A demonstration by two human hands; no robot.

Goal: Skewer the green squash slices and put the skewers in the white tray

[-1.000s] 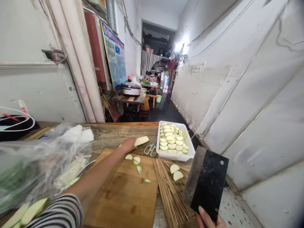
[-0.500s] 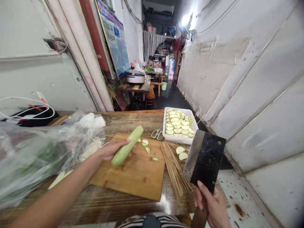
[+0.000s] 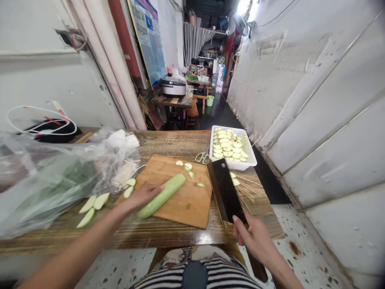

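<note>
A long pale green zucchini (image 3: 164, 196) lies slantwise on the wooden cutting board (image 3: 183, 210). My left hand (image 3: 147, 194) is closed over its upper left side; some of the fingers are hidden. To the right of the board, my right hand (image 3: 251, 233) grips the wooden handle of a cleaver (image 3: 225, 188). The dark blade points away from me, above a bundle of thin bamboo skewers (image 3: 248, 186). A few small cut ends (image 3: 188, 166) sit at the far right part of the board. More zucchini pieces (image 3: 101, 200) lie on the table left of it.
A white tray (image 3: 251, 160) of skewered zucchini slices stands at the back right. Scissors (image 3: 202, 157) lie beside it. Plastic bags (image 3: 60, 180) with greens and a black container (image 3: 57, 132) fill the left side. Farther back are a rice cooker (image 3: 173, 87) and a seated person (image 3: 193, 69).
My left hand has lowered the zucchini onto the board. The cleaver has moved left and turned, its broad face now less visible. The camera view has tilted down.
</note>
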